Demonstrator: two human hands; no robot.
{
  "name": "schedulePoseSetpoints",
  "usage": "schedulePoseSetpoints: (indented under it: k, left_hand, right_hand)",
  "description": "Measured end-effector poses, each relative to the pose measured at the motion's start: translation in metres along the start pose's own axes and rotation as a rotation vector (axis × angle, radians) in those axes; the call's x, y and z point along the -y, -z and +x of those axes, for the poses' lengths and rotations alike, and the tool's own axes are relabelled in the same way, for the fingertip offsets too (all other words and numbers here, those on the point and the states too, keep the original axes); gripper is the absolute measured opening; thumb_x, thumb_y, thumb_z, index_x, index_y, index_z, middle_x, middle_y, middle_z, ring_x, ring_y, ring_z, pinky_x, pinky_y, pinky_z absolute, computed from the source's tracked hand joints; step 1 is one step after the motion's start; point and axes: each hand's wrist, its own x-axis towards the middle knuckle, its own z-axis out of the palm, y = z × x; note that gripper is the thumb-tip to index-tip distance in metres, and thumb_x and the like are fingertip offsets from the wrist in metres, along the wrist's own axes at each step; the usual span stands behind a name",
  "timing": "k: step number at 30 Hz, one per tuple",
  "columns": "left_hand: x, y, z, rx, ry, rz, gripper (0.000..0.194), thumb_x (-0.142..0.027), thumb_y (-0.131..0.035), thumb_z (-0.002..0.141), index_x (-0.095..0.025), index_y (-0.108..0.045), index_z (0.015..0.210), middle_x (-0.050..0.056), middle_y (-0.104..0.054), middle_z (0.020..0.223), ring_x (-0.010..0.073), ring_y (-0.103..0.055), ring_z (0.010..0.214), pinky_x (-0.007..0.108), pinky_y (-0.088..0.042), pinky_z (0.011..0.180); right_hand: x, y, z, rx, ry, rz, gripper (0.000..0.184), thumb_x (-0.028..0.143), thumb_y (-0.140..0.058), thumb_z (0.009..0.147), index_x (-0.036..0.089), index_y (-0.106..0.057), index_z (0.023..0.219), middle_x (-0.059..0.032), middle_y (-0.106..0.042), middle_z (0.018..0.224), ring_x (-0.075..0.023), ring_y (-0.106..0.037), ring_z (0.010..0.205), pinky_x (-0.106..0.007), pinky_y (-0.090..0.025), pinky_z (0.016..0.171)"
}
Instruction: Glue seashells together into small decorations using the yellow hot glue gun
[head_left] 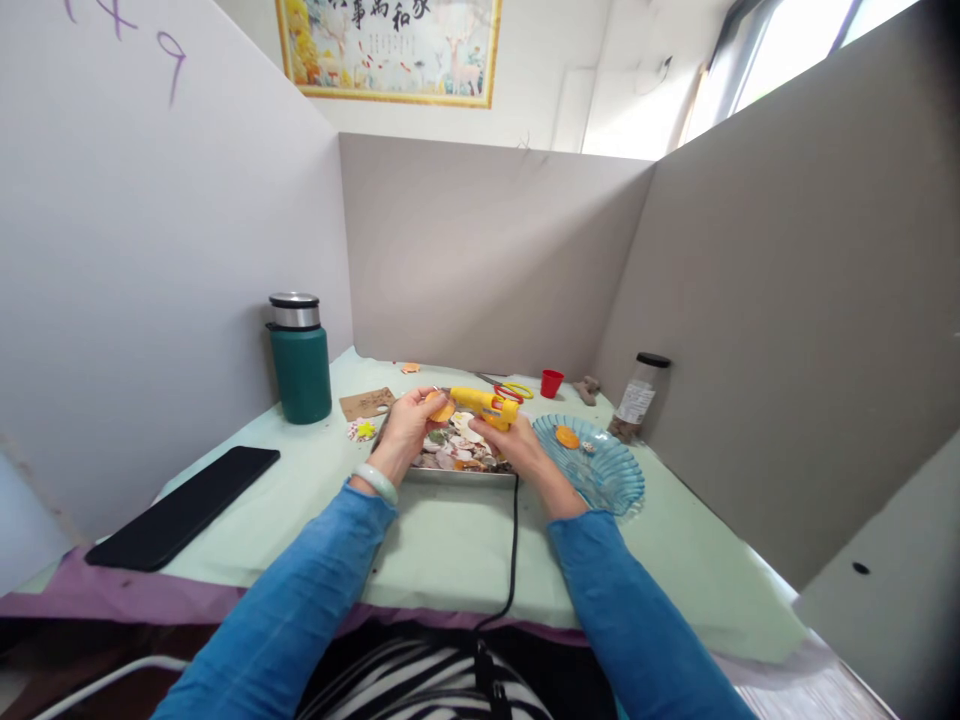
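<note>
My left hand (pixel 409 425) pinches an orange seashell (pixel 442 408) between thumb and fingers. In my right hand (pixel 512 440) is a yellow hot glue gun (pixel 484 402), its nozzle pointing left at the shell. Whether the tip touches the shell I cannot tell. A black cord (pixel 514 550) runs from the glue gun down over the table's front edge. Below both hands lies a metal tray (pixel 457 479) full of mixed shells (pixel 457 445). To the right, a blue scalloped glass plate (pixel 619 475) carries another orange shell (pixel 568 437) and a small speckled piece (pixel 589 447).
A green bottle (pixel 300 370) and a black flat slab (pixel 187 505) stand and lie at left. Cardboard (pixel 365 403), a yellow-green flower piece (pixel 364 430), scissors (pixel 516 391), a red cup (pixel 552 383) and a black-lidded jar (pixel 640 398) surround the tray. Grey partitions (pixel 487 250) enclose the table.
</note>
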Motion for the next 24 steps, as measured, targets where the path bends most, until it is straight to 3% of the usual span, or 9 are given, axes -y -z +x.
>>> schedulePoseSetpoints:
  k: [24]
  left_hand:
    - [0.0000, 0.0020, 0.0022, -0.001, 0.010, -0.016, 0.044, -0.026, -0.088, 0.050, -0.012, -0.063, 0.084, 0.003, -0.067, 0.073, 0.0139, -0.063, 0.063, 0.022, -0.050, 0.051]
  right_hand:
    - [0.0014, -0.0004, -0.0008, -0.005, 0.027, 0.009, 0.041, 0.055, -0.074, 0.068, 0.017, -0.062, 0.078, 0.0038, -0.047, 0.055, -0.0139, -0.047, 0.059, -0.026, -0.038, 0.053]
